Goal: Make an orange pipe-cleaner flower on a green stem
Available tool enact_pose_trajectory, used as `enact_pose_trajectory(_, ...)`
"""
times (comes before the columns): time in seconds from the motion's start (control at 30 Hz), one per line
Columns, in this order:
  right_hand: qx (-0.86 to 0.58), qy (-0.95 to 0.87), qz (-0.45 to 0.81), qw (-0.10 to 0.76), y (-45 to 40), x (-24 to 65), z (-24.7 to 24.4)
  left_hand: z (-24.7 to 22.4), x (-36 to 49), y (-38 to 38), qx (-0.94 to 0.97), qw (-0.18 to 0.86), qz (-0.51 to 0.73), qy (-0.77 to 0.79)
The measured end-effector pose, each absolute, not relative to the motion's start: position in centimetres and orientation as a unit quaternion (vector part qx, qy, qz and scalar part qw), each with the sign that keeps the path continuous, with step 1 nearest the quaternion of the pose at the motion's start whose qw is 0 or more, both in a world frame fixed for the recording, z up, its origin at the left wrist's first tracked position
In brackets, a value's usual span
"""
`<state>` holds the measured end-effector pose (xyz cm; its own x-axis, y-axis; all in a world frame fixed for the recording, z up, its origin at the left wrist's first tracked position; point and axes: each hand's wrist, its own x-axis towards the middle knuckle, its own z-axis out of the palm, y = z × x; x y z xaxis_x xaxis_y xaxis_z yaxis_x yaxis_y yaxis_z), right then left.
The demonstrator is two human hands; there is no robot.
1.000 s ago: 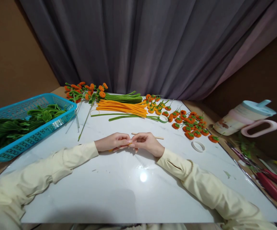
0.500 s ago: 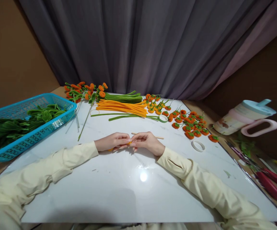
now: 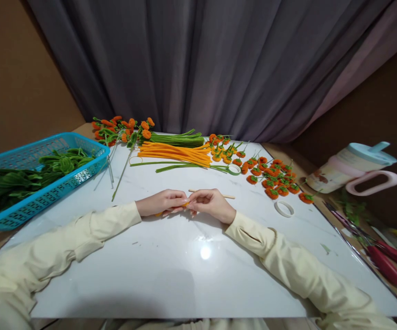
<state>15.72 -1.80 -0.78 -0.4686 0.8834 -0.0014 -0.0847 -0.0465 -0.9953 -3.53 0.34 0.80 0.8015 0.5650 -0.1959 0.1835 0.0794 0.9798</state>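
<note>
My left hand point(image 3: 162, 203) and my right hand point(image 3: 212, 204) meet fingertip to fingertip at the middle of the white table point(image 3: 171, 270). Between the fingertips they pinch a small orange pipe-cleaner piece point(image 3: 185, 206), mostly hidden by the fingers. A thin wooden stick point(image 3: 228, 197) lies just behind my right hand, partly covered by it. Farther back lie a bundle of orange pipe cleaners point(image 3: 176, 154) and a spread of small orange pumpkins with green tops point(image 3: 270, 176).
A blue basket point(image 3: 30, 201) of green pipe-cleaner leaves sits at the left. Finished orange flowers on green stems point(image 3: 126, 128) lie at the back left. Two tape rings point(image 3: 283, 209) point(image 3: 234, 170), a pink-and-blue jug point(image 3: 356, 167) and red-handled pliers point(image 3: 387, 263) are at the right.
</note>
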Motion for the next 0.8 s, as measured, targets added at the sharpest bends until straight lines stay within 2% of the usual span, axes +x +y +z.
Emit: enact_pose_trajectory(0.8,-0.346,-0.588,0.615,0.395,-1.89,15.64,-1.06,0.76,-3.44,0.31,0.659,0.68,0.144,0.287)
